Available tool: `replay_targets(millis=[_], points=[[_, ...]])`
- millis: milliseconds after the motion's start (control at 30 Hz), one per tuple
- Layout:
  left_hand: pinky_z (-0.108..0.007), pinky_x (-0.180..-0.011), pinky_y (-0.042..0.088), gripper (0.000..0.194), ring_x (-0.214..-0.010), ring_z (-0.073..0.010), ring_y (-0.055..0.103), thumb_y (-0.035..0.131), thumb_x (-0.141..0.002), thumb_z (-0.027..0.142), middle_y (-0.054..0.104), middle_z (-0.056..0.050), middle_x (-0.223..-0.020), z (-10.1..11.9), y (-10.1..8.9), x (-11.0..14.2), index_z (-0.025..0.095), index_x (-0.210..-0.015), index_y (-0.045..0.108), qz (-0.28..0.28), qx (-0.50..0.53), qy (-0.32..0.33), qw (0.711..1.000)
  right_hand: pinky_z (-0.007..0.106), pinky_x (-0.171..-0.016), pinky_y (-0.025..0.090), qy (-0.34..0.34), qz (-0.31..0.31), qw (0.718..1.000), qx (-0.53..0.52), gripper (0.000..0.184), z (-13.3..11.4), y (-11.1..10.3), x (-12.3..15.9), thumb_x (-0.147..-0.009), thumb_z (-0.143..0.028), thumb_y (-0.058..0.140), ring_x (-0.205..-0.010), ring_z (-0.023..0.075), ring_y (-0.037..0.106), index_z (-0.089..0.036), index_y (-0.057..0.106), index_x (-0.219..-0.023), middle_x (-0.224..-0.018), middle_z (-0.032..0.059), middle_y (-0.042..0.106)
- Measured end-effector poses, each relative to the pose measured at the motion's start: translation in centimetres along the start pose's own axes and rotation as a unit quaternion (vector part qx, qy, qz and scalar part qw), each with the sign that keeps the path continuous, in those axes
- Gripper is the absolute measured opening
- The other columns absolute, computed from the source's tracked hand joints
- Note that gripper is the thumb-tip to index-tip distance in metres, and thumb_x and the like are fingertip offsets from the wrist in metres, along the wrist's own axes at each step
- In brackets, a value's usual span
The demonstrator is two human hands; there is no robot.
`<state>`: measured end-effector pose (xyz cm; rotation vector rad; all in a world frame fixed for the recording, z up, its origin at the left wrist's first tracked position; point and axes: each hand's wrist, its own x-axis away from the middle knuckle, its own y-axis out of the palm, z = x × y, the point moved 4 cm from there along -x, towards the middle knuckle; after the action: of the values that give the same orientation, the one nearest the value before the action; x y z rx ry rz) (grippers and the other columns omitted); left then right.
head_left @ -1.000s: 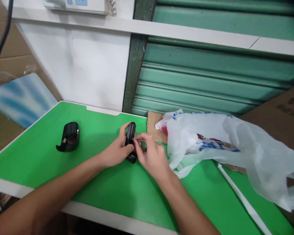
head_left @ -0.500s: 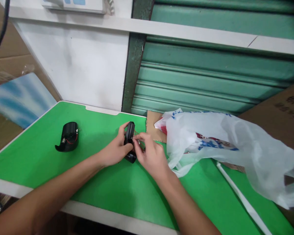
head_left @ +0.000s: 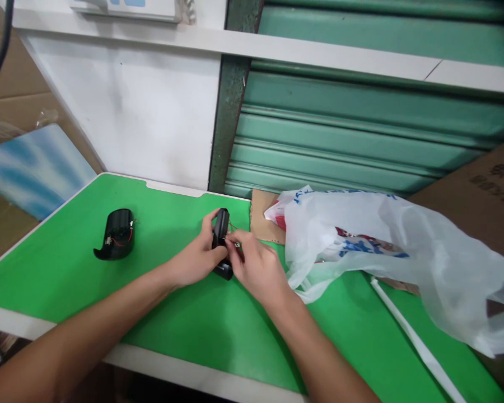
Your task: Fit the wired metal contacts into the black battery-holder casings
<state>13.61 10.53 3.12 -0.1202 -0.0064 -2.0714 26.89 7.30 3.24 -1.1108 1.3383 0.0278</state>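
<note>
Head view: grips a black casing (head_left: 221, 225) in the left hand (head_left: 197, 256), from its left side, with fingers at the back and thumb pressed over the nearer part. Holds it over the middle of a green tabletop (head_left: 172, 324); cannot tell whether touching or just above. Presses thumb and forefinger of the right hand (head_left: 258, 266) together at the casing's right side; cannot tell exactly what is between the tips, too small and too covered. Shows thin orange-red wires (head_left: 232, 226) just above those tips, beside the casing.

Well apart to the left, shows a second casing (head_left: 114, 235), also black, lying on the tabletop, with a curved lip at its near end, a red wire (head_left: 124, 242) and small metal contacts. To the right, near the right hand, shows a crumpled whitish plastic bag (head_left: 361, 224) with blue print, partly over a piece of cardboard (head_left: 260, 215). In front of the bag, shows a white strip (head_left: 415, 336) lying slantwise. Behind the tabletop, shows a white panel (head_left: 121, 112) and a green shutter (head_left: 340, 117).
</note>
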Motion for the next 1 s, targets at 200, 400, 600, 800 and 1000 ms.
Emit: replay_targets(millis=[200, 400, 600, 800, 1000], points=[[-0.037, -0.098, 0.051, 0.091, -0.104, -0.021, 0.059, 0.058, -0.083, 0.019, 0.057, -0.006, -0.12, 0.1, 0.1, 0.2, 0.019, -0.16, 0.01, -0.012, -0.035, 0.024, 0.999, 0.03, -0.054, 0.047, 0.025, -0.026, 0.999, -0.013, 0.016, -0.2, 0.0, 0.0, -0.098, -0.007, 0.05, -0.061, 0.0197, 0.069, -0.022, 0.055, -0.098, -0.079, 0.0031, 0.071], [-0.039, -0.1, 0.052, 0.09, -0.103, -0.0205, 0.06, 0.06, -0.083, 0.017, 0.053, -0.011, -0.132, 0.1, 0.1, 0.3, 0.02, -0.16, 0.012, 0.013, -0.059, 0.053, 0.997, 0.03, -0.055, 0.05, 0.042, -0.023, 0.999, -0.017, 0.016, -0.2, -0.1, 0.2, -0.099, -0.01, 0.05, -0.063, 0.0193, 0.07, -0.024, 0.057, -0.099, -0.08, 0.0028, 0.073], [-0.041, -0.101, 0.052, 0.09, -0.106, -0.0229, 0.062, 0.061, -0.082, 0.021, 0.058, -0.01, -0.129, 0.4, -0.2, -0.1, 0.021, -0.159, 0.015, -0.021, 0.008, 0.041, 0.999, 0.03, -0.072, 0.061, 0.14, 0.05, 0.976, -0.161, 0.012, 0.6, -0.9, -0.3, -0.097, -0.022, 0.065, -0.08, 0.0184, 0.076, -0.026, 0.058, -0.106, -0.093, 0.0024, 0.076], [-0.04, -0.101, 0.05, 0.08, -0.106, -0.0239, 0.061, 0.057, -0.073, 0.018, 0.066, -0.006, -0.12, 0.5, -0.6, -0.2, 0.024, -0.152, 0.04, 0.003, 0.088, 0.06, 0.994, 0.031, -0.073, 0.06, 0.318, 0.083, 0.9, -0.286, 0.026, 2.5, -0.4, -0.2, -0.094, -0.031, 0.065, -0.093, 0.0193, 0.069, -0.024, 0.063, -0.118, -0.107, 0.0068, 0.07], [-0.046, -0.109, 0.045, 0.07, -0.115, -0.0273, 0.057, 0.054, -0.073, 0.019, 0.065, -0.005, -0.127, 0.5, -0.9, -0.1, 0.024, -0.142, 0.051, 0.017, 0.037, 0.071, 0.997, 0.029, -0.071, 0.06, 0.355, -0.042, 0.795, -0.489, 0.024, 2.6, 1.2, -0.2, -0.093, -0.042, 0.068, -0.081, 0.0177, 0.072, -0.022, 0.066, -0.104, -0.096, 0.0047, 0.076]])
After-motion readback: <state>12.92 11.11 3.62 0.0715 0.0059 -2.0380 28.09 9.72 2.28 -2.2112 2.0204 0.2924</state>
